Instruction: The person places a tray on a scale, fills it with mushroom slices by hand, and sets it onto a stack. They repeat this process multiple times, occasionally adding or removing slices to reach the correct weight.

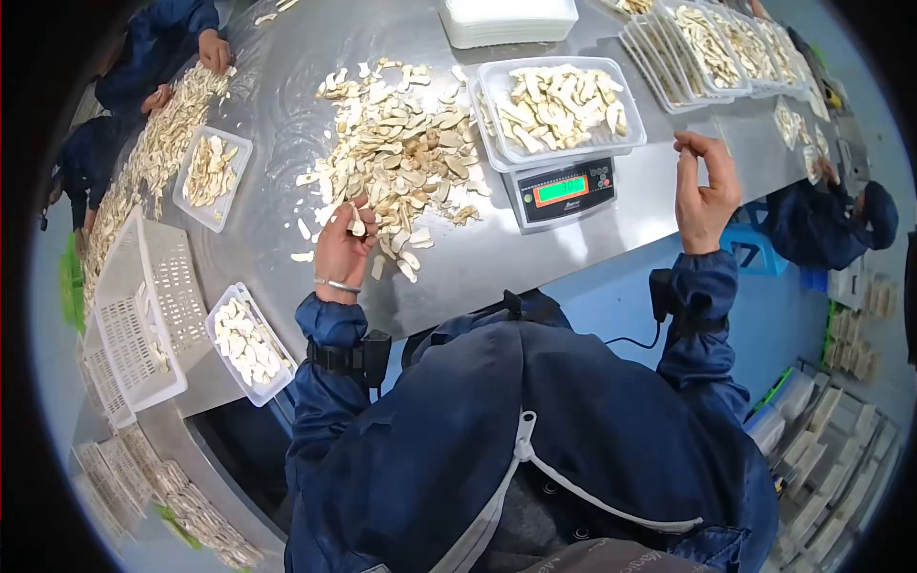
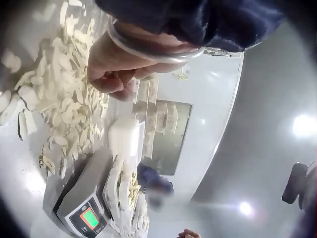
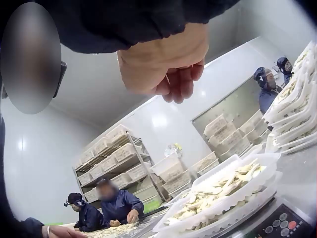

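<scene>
My left hand [image 1: 346,250] is at the near-left edge of a heap of pale mushroom slices [image 1: 411,158] and pinches a slice [image 1: 358,227] between thumb and fingers. A bracelet circles that wrist. My right hand [image 1: 707,196] is raised to the right of a digital scale [image 1: 565,196], its fingers loosely bent with nothing seen in them. On the scale sits a white plastic tray [image 1: 630,134] with more mushroom slices [image 1: 564,105], above a lit green display. In the right wrist view the right hand [image 3: 166,64] hangs above the filled tray [image 3: 270,166].
Stacked empty white trays [image 1: 511,29] stand behind the scale, and filled trays [image 1: 702,57] lean in a row at the back right. To the left are a tray of slices [image 1: 246,158], another tray [image 1: 258,368] and perforated baskets [image 1: 143,315]. Other people [image 1: 826,220] work around the metal table [image 1: 287,57].
</scene>
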### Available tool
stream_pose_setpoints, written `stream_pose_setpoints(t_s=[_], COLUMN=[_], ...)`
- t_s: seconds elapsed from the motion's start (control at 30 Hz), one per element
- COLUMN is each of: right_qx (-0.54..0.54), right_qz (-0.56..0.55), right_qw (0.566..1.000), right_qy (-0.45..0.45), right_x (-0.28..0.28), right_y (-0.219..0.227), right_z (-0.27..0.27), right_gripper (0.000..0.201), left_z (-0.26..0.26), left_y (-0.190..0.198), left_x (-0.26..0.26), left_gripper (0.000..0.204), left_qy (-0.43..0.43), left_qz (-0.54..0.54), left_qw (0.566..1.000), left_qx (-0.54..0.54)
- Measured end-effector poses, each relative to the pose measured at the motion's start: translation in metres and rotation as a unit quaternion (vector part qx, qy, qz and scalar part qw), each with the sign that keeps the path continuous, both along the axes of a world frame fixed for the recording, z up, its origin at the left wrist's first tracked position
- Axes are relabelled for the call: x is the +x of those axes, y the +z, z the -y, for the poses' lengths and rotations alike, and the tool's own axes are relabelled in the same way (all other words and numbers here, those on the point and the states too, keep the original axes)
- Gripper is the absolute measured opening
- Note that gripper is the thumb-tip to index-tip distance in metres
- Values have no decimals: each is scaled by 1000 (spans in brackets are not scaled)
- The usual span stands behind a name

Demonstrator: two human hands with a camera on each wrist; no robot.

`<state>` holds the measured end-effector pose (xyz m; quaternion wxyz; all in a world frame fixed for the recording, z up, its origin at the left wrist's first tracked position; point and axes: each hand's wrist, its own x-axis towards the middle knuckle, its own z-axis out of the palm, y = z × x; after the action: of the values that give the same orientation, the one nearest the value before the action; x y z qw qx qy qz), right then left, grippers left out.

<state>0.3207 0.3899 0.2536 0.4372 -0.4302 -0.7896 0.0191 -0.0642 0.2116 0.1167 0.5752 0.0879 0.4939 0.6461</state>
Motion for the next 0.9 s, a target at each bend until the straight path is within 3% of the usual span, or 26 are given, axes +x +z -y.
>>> stream_pose_setpoints(t_s=[0.17, 0.27, 0.3, 0.4, 0.43, 0.53, 0.57, 0.67, 0.73, 0.8, 0.9], right_qx=[-2, 9, 10, -7, -18, -9, -40, -115, -141, -97, -79], right_qz=[18, 7, 11, 28, 36, 29, 17, 13, 43, 83, 134], right_qw=[1000, 1000, 1000, 1000, 999, 999, 999, 993, 989, 991, 975], right_qy=[9, 15, 13, -4, -12, -23, -25, -29, -31, 49, 159], right_x=[-2, -4, -3, 3, 6, 14, 18, 28, 27, 17, -35], right_y=[3, 1, 1, 0, -1, -9, -14, -27, -35, -45, -51], right_z=[0, -3, -3, -4, -4, -11, -13, -22, -30, -45, -59], right_gripper=[15, 15, 15, 15, 15, 16, 17, 22, 26, 38, 52], left_z=[3, -2, -2, -2, -3, -6, -8, -16, -26, -40, -77], left_y=[5, 7, 5, 5, 15, 14, 9, 16, 18, 26, 32], left_x=[3, 5, 1, 3, 7, 14, 19, 42, 55, 72, 106], left_gripper=[29, 30, 32, 31, 31, 33, 35, 34, 38, 40, 44], left_qy=[9, 41, 38, 93, 85, 42, 27, -17, -36, -60, -68], left_qz=[-9, -121, -270, -431, -365, -399, -359, -372, -485, -620, -724], left_qw=[1000, 991, 959, 898, 927, 916, 933, 928, 873, 780, 680], left_qx=[16, -31, -73, -6, -11, -8, -7, -9, 37, 57, 97])
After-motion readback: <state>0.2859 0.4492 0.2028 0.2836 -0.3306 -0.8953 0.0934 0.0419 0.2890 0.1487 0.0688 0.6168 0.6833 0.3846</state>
